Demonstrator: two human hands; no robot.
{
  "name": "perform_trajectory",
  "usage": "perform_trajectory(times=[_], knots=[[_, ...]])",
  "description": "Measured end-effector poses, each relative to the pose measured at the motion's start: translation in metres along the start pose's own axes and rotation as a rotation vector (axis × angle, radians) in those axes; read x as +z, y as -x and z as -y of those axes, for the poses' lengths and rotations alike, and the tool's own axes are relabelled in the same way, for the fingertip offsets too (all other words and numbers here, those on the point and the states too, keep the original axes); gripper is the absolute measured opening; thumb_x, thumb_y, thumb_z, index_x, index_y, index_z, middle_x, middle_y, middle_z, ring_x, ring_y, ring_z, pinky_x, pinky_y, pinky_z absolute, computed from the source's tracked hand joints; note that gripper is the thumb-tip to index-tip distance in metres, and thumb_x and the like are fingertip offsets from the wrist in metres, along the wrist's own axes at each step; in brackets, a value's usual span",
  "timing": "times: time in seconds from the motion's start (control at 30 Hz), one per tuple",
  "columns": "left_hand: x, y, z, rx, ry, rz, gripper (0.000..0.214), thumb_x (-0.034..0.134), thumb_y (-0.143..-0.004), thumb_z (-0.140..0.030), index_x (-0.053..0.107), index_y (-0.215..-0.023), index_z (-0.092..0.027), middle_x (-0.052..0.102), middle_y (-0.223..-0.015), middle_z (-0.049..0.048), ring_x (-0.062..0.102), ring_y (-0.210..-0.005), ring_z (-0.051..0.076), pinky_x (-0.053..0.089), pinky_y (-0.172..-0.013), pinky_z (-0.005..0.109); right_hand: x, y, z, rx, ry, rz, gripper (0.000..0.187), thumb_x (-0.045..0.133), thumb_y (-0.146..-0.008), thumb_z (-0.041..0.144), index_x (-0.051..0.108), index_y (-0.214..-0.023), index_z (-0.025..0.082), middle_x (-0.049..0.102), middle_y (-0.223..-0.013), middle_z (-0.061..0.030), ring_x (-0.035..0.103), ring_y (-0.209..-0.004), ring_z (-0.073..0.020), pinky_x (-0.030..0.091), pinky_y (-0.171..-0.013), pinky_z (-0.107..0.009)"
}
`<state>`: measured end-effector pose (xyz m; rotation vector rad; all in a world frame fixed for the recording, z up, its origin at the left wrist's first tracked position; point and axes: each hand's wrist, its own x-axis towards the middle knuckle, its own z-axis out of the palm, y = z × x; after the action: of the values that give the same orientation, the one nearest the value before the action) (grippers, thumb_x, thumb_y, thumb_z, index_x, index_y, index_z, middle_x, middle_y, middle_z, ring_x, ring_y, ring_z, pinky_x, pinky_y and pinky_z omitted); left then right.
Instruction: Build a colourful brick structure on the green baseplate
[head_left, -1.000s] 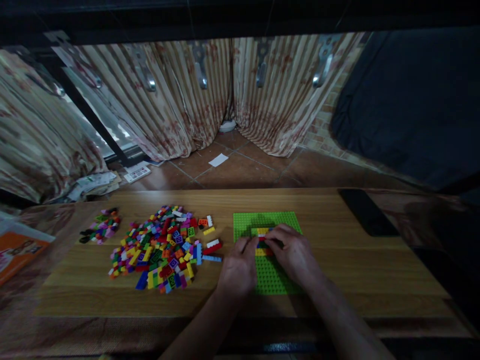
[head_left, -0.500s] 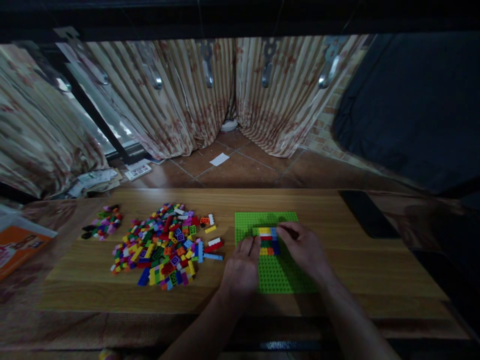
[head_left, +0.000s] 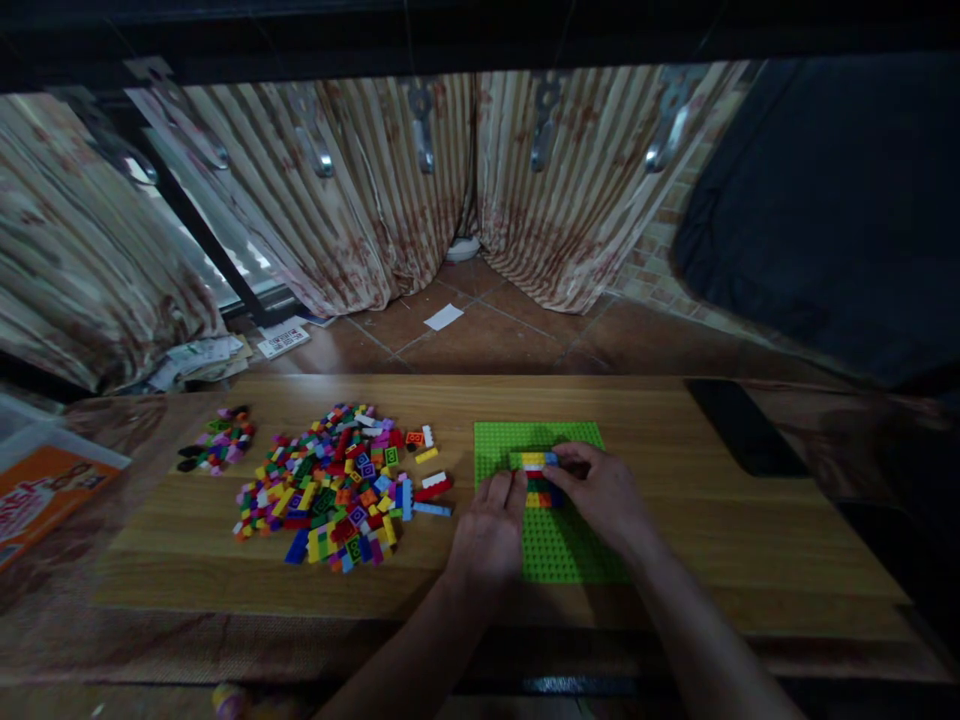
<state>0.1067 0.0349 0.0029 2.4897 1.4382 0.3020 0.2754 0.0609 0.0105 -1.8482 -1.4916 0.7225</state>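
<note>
- Green baseplate [head_left: 555, 556] flat on the wooden table [head_left: 424, 398]; a compact multicoloured brick patch [head_left: 537, 472] sits on its upper middle part.
- Left hand [head_left: 487, 530]: fingers bent and together at the patch's left side; cannot tell whether they grip anything.
- Right hand [head_left: 606, 497]: thumb and fingers drawn near each other at the patch's upper right corner; a pinched brick cannot be made out.
- Risk, as judged: uneven pressing might seat a brick crookedly; sideways push could slide the baseplate, no fixing being visible.
- Fingers hide part of the patch, so a misaligned stud row might go unnoticed.
- Edges: baseplate's near side lies close to the table's front edge; forearms cross that edge.
- Left room tight: a light-blue bar [head_left: 433, 510] lies near the hand, brick pile [head_left: 330, 495] beyond.
- Right roomier: tabletop stretches to a dark flat slab [head_left: 750, 430].
</note>
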Motion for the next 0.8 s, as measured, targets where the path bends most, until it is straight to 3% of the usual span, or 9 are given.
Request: perform_trajectory(times=[0.2, 0.4, 0.6, 0.8], knots=[[0.002, 0.002, 0.002, 0.013, 0.0, -0.011, 0.053, 0.04, -0.083, -0.008, 0.044, -0.136, -0.007, 0.057, -0.125, 0.0175, 0.055, -0.112, 0.028, 0.048, -0.098, 0.04, -0.002, -0.001, 0.002, -0.004, 0.016, 0.037, 0.023, 0.065, -0.074, 0.034, 0.069, -0.09, 0.018, 0.07, -0.075, -0.0039, 0.064, -0.067, -0.0182, 0.049, -0.067, -0.033], [0.008, 0.007, 0.012, 0.056, 0.189, -0.083, 0.059, 0.044, -0.081, -0.009, 0.039, -0.14, -0.008, 0.056, -0.125, 0.0184, 0.054, -0.114, 0.029, 0.045, -0.101, 0.043, -0.008, -0.004, -0.005, -0.012, -0.028, 0.027, 0.029, 0.061, -0.077, 0.041, 0.071, -0.092, 0.018, 0.074, -0.084, -0.007, 0.067, -0.075, -0.0208, 0.05, -0.07, -0.034], [-0.015, 0.014, 0.023, -0.012, 0.447, -0.293, 0.045, 0.038, -0.092, -0.014, 0.042, -0.136, -0.015, 0.06, -0.119, 0.0133, 0.058, -0.109, 0.021, 0.049, -0.096, 0.036, -0.014, -0.01, -0.012, 0.049, -0.156, -0.126, 0.038, 0.056, -0.079, 0.048, 0.072, -0.091, 0.016, 0.074, -0.082, -0.0088, 0.067, -0.074, -0.0231, 0.051, -0.071, -0.037], [-0.049, 0.011, 0.069, -0.207, 0.486, -0.588, 0.028, 0.048, -0.089, -0.017, 0.059, -0.114, -0.017, 0.067, -0.107, 0.0084, 0.063, -0.101, 0.02, 0.05, -0.091, 0.035, -0.009, 0.001, 0.005, -0.046, -0.253, -0.237, 0.032, 0.059, -0.081, 0.045, 0.071, -0.09, 0.016, 0.074, -0.084, -0.0073, 0.067, -0.076, -0.021, 0.052, -0.071, -0.034]])
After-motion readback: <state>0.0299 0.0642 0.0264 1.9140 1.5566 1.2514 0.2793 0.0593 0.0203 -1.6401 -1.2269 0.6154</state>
